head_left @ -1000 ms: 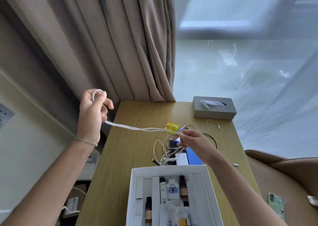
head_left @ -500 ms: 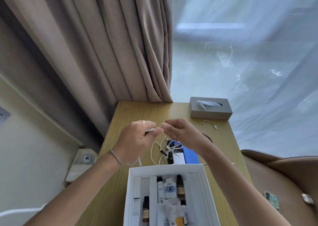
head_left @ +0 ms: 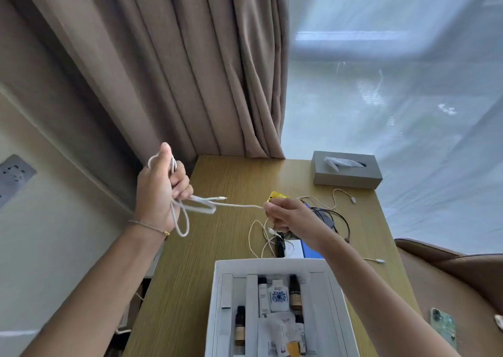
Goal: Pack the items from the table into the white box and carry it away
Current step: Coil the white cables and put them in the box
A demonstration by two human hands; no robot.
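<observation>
My left hand (head_left: 160, 190) is raised over the table's left edge, closed around loops of a white cable (head_left: 201, 207) that hang below the fist. The cable runs taut to my right hand (head_left: 291, 218), which pinches it above a tangle of cables and chargers (head_left: 275, 242). A yellow packet (head_left: 276, 195) shows just behind the right hand. The open white box (head_left: 217, 288) sits at the table's near edge and holds small bottles and sachets.
A grey tissue box (head_left: 345, 170) stands at the back right of the wooden table (head_left: 217, 247). A black cable and dark puck (head_left: 326, 218) lie right of the tangle. Beige curtain hangs behind. A phone (head_left: 442, 326) rests on the brown chair at right.
My hands, together over the tangle half a second ago, have drawn apart. The left hand swung up and left with more cable looped in it, stretching the cable between both hands.
</observation>
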